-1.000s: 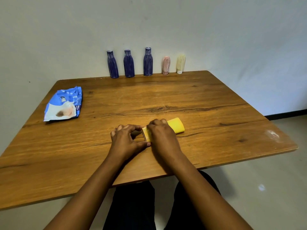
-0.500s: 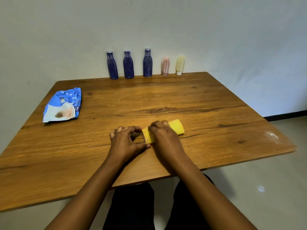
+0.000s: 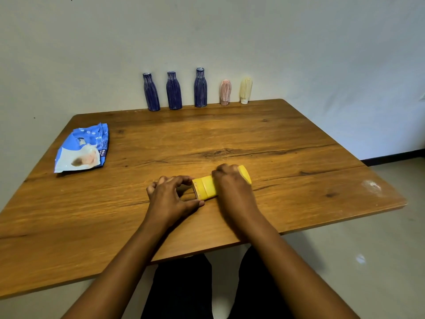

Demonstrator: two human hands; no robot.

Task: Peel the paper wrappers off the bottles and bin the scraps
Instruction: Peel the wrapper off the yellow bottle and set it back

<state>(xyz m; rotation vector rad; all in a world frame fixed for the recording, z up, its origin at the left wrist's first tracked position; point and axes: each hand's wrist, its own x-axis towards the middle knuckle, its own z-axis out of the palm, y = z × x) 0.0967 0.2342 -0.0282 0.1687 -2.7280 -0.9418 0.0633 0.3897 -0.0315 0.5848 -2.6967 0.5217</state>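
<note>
With right hand, fingers curled over the top, grips yellow-wrapped bottle lying on its side on wooden table, near the front edge; with left hand, pinches the bottle's left end between thumb and forefinger. Off to the left, lying flat on the tabletop, blue pouch. Along the far edge, against the wall: three blue striped bottles upright in a row, then pink tube and cream tube, also standing.

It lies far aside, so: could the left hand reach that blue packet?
Probably yes: only bare table lies between left hand and blue packet, though it must first release the yellow bottle.
</note>
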